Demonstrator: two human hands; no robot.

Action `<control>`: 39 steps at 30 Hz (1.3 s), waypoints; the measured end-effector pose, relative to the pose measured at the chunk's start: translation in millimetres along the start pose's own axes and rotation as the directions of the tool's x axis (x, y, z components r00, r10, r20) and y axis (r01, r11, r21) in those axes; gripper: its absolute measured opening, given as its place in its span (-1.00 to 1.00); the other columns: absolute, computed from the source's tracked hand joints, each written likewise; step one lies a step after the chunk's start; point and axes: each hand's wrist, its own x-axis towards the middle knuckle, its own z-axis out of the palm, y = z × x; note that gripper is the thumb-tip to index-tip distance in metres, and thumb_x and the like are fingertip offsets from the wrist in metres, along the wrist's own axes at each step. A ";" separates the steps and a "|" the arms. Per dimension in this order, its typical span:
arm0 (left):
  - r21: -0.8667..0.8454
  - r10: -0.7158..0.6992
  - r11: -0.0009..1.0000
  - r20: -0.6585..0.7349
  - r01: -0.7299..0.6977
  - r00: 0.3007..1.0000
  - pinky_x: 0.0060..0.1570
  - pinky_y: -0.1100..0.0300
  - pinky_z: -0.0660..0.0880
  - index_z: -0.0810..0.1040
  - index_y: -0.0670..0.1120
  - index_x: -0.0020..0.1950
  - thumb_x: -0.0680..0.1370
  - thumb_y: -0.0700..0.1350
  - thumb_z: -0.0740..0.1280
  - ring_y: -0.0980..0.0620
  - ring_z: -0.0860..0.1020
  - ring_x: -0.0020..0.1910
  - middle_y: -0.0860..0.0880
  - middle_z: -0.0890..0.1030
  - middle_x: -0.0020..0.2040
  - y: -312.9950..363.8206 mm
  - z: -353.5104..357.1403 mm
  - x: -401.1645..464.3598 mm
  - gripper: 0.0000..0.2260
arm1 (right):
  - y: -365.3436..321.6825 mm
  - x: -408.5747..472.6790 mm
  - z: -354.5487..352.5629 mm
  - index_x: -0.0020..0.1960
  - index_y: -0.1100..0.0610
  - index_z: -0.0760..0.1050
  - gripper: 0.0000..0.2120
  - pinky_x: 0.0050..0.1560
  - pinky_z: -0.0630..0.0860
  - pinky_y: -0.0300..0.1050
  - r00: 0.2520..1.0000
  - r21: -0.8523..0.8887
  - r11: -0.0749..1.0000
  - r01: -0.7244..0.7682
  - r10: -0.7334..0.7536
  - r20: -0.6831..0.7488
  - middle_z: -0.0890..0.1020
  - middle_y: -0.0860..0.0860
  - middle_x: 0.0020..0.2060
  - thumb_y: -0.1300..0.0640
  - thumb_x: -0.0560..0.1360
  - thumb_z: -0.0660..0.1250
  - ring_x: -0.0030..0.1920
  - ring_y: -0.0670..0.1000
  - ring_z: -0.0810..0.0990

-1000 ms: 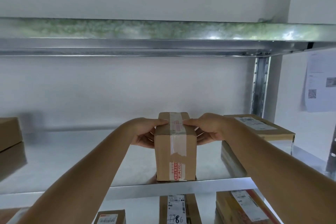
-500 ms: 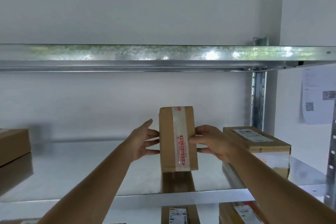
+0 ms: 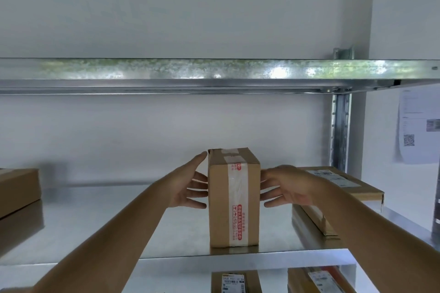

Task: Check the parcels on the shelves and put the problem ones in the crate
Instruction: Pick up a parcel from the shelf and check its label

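Now that I have turned the parcel (image 3: 233, 197) and stood it upright near the front edge of the shelf (image 3: 95, 226), my left hand (image 3: 188, 185) and right hand (image 3: 288, 185) flank it with straight fingers, gripping nothing. I judge it checked and sound, so it stays out of the crate.
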 end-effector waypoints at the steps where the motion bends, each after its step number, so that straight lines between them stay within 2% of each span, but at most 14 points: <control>1: 0.025 -0.012 1.000 0.006 0.012 1.000 0.10 -0.25 0.65 0.61 -0.24 0.24 0.49 0.39 0.40 -0.21 0.69 0.15 -0.23 0.69 0.17 6.9 0.1 0.1 -0.30 | -7.0 0.1 0.2 0.23 0.28 0.62 -0.62 0.20 0.64 0.22 1.000 0.020 1.000 -0.002 0.003 -0.028 0.73 0.24 0.07 -0.03 0.67 0.31 0.07 0.26 0.74; 4: 0.092 -0.049 0.995 0.028 0.046 0.998 0.11 -0.26 0.65 0.55 -0.25 0.30 0.49 0.39 0.40 -0.26 0.68 0.15 -0.27 0.65 0.22 24.8 1.5 -1.2 -0.26 | -24.4 1.1 0.7 0.16 0.29 0.63 -0.47 0.09 0.68 0.20 0.996 0.040 0.999 0.000 0.003 -0.088 0.75 0.24 -0.01 -0.21 0.64 0.28 -0.01 0.27 0.75; 7: 0.156 -0.076 0.985 0.038 0.069 0.996 0.04 -0.20 0.68 0.51 -0.29 0.32 0.49 0.34 0.44 -0.28 0.69 0.12 -0.31 0.64 0.22 36.6 7.5 -3.5 -0.25 | -37.4 2.8 1.1 0.16 0.29 0.62 -0.41 0.04 0.70 0.16 0.996 -0.029 0.999 -0.023 0.021 -0.087 0.76 0.23 -0.06 -0.27 0.59 0.34 -0.06 0.25 0.77; 11: 0.237 -0.111 0.967 0.058 0.094 0.992 -0.08 -0.10 0.72 0.46 -0.34 0.42 0.49 0.32 0.47 -0.29 0.69 0.12 -0.33 0.61 0.29 44.9 10.9 2.2 -0.18 | -50.6 7.1 0.7 0.20 0.29 0.61 -0.45 -0.01 0.72 0.11 0.996 -0.126 0.990 -0.068 0.060 -0.063 0.75 0.24 -0.05 -0.20 0.56 0.42 -0.07 0.23 0.77; 13: 0.261 -0.126 0.960 0.064 0.105 0.990 -0.09 -0.07 0.72 0.46 -0.35 0.43 0.49 0.34 0.46 -0.28 0.70 0.12 -0.34 0.61 0.30 46.8 9.9 7.1 -0.16 | -56.0 9.2 2.2 0.22 0.29 0.61 -0.47 -0.04 0.73 0.07 0.995 -0.165 0.982 -0.094 0.087 -0.051 0.75 0.25 -0.04 -0.17 0.57 0.42 -0.06 0.22 0.77; 16: 0.294 -0.135 0.950 0.076 0.107 0.988 -0.03 -0.05 0.71 0.51 -0.36 0.39 0.48 0.33 0.48 -0.25 0.72 0.07 -0.33 0.67 0.21 48.0 7.8 12.7 -0.18 | -62.0 12.5 2.7 0.20 0.35 0.59 -0.45 -0.16 0.72 0.00 0.992 -0.172 0.977 -0.125 0.123 -0.018 0.74 0.28 -0.04 -0.15 0.55 0.45 -0.06 0.22 0.77; 20: 0.302 -0.141 0.948 0.104 0.104 0.984 -0.10 -0.01 0.71 0.53 -0.37 0.35 0.48 0.22 0.53 -0.22 0.75 -0.02 -0.32 0.70 0.13 50.1 4.6 13.1 -0.26 | -66.9 16.8 2.1 0.22 0.39 0.58 -0.47 0.13 0.67 0.14 0.991 -0.134 0.984 -0.121 0.126 0.032 0.72 0.32 0.03 -0.03 0.50 0.53 0.06 0.29 0.74; 24: 0.295 -0.157 0.949 0.129 0.113 0.979 -0.13 0.00 0.71 0.53 -0.39 0.35 0.50 0.13 0.54 -0.22 0.75 -0.03 -0.33 0.70 0.13 53.6 3.5 14.8 -0.32 | -69.0 25.4 -0.7 0.25 0.39 0.57 -0.45 0.15 0.67 0.15 0.986 -0.156 0.977 -0.143 0.154 0.064 0.71 0.33 0.07 0.01 0.46 0.57 0.10 0.32 0.72; 28: 0.303 -0.173 0.945 0.147 0.122 0.974 -0.06 -0.03 0.72 0.54 -0.39 0.34 0.53 0.08 0.53 -0.24 0.74 0.02 -0.34 0.69 0.14 55.1 3.5 19.3 -0.38 | -69.2 34.7 -6.9 0.27 0.40 0.57 -0.40 0.36 0.54 0.12 0.978 -0.190 0.968 -0.164 0.185 0.095 0.69 0.34 0.12 0.02 0.42 0.60 0.16 0.33 0.69; 32: 0.307 -0.171 0.944 0.149 0.119 0.974 0.02 -0.08 0.70 0.54 -0.39 0.34 0.54 0.04 0.52 -0.26 0.72 0.07 -0.35 0.69 0.14 55.5 4.6 23.0 -0.42 | -69.0 40.2 -8.8 0.26 0.40 0.57 -0.47 0.38 0.52 0.10 0.979 -0.203 0.967 -0.151 0.175 0.104 0.69 0.34 0.13 0.05 0.47 0.56 0.17 0.33 0.69; 36: 0.301 -0.172 0.946 0.154 0.120 0.973 -0.05 -0.08 0.71 0.53 -0.39 0.35 0.56 0.01 0.51 -0.26 0.73 0.04 -0.36 0.68 0.15 55.9 6.6 26.1 -0.44 | -65.2 43.1 -10.4 0.25 0.40 0.58 -0.51 0.39 0.51 0.11 0.980 -0.189 0.972 -0.142 0.164 0.108 0.69 0.33 0.12 0.06 0.50 0.54 0.18 0.32 0.68; 39: 0.303 -0.174 0.945 0.148 0.123 0.974 -0.02 -0.10 0.70 0.53 -0.39 0.35 0.55 0.02 0.51 -0.26 0.73 0.06 -0.36 0.68 0.16 54.9 6.3 28.1 -0.43 | -62.9 43.3 -10.6 0.25 0.40 0.59 -0.52 0.38 0.52 0.11 0.980 -0.168 0.975 -0.145 0.165 0.112 0.69 0.33 0.12 0.05 0.51 0.53 0.18 0.32 0.68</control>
